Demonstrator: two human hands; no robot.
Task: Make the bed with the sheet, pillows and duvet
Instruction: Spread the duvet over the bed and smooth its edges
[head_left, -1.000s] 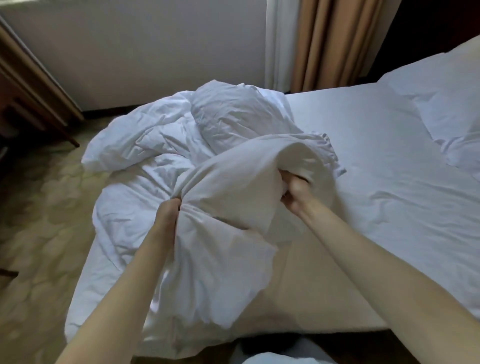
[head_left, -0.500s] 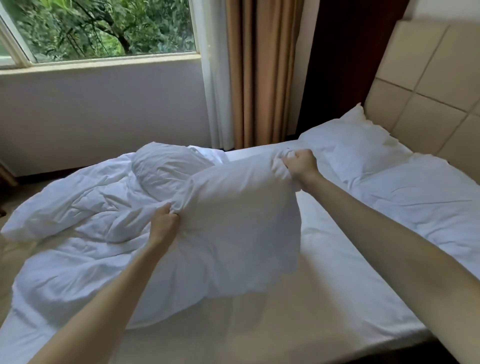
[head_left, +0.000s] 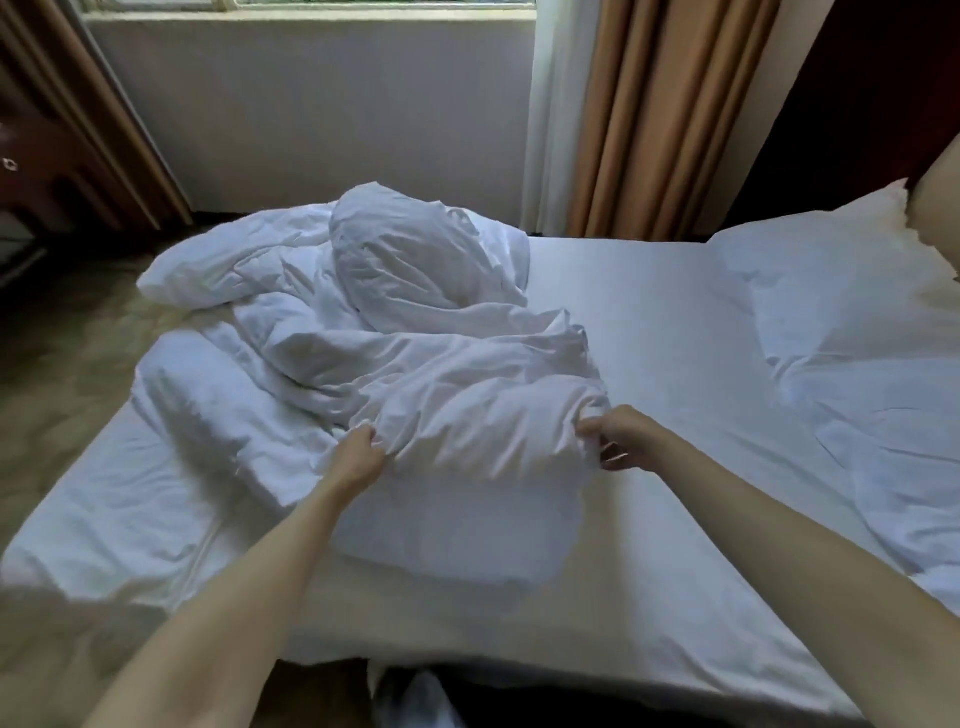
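Note:
A white duvet lies crumpled in a heap over the left half of the bed, its near edge folded low over the mattress. My left hand grips that near edge on the left. My right hand pinches the same edge at its right corner. The white sheet covers the mattress and lies fairly flat on the right. White pillows lie at the head of the bed on the right, one behind the other.
A beige headboard stands at the far right. Tan curtains hang beside a window above a white wall. Dark wooden furniture stands at the left. Patterned carpet runs along the bed's left side.
Both hands have come down with the duvet edge, from held up in the air to low over the mattress. The view has tilted downward.

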